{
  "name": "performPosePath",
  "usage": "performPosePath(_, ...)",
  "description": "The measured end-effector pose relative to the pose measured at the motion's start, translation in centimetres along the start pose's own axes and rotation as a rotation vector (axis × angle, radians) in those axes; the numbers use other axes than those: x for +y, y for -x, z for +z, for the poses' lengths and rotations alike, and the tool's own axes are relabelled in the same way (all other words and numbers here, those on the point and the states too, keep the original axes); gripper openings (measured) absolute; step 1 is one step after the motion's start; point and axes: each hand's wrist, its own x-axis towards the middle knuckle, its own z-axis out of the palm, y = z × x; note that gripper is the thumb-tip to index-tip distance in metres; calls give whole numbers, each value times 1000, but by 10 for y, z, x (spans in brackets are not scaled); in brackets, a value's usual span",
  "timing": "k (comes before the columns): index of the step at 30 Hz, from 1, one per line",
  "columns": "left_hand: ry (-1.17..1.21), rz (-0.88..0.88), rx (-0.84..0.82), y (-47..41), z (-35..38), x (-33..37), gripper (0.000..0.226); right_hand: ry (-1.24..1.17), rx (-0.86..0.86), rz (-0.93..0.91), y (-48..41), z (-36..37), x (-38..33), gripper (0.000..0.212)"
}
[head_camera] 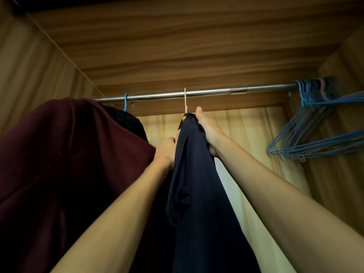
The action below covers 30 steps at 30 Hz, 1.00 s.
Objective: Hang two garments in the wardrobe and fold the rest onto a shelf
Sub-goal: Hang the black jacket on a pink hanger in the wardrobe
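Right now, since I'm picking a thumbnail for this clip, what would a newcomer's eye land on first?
The left hand and right hand grip a navy garment at centre, hung by a pink hanger on the metal rail. A big maroon garment fills the left, and empty blue hangers bunch at the rail's right end.

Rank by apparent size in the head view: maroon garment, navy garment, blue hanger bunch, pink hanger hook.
maroon garment, closest to the camera, so its lead is unsure
navy garment
blue hanger bunch
pink hanger hook
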Motion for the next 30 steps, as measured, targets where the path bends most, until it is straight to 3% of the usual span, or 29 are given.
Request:
performPosePath(2,-123,-15,20,8,-7,1,40,41,5,-70,19,-6,6,60)
performPosePath(6,-170,33,3,41,-21,0,39,334,44,-283,56,-19,23,39)
performPosePath(10,-122,80,-16,75,-32,-6,61,552,-30,-314,107,-32,29,47)
performPosePath(13,-118,111,-20,101,-40,-13,63,772,-12,-293,139,-37,28,60)
performPosePath(15,-107,104,-30,120,-46,-17,62,887,-26,-258,151,-41,32,44)
performPosePath(17,-133,94,-44,140,-51,-24,62,984,-14,-223,166,-45,34,12)
performPosePath(20,-185,102,-67,172,-58,-38,57,1091,-25,-184,194,-53,40,3)
performPosePath(26,-384,133,-119,234,-73,-50,56,1221,-63,-152,255,-71,53,44)
performPosePath(30,-439,57,-181,290,-80,-54,59,1169,-62,-103,305,-90,61,50)
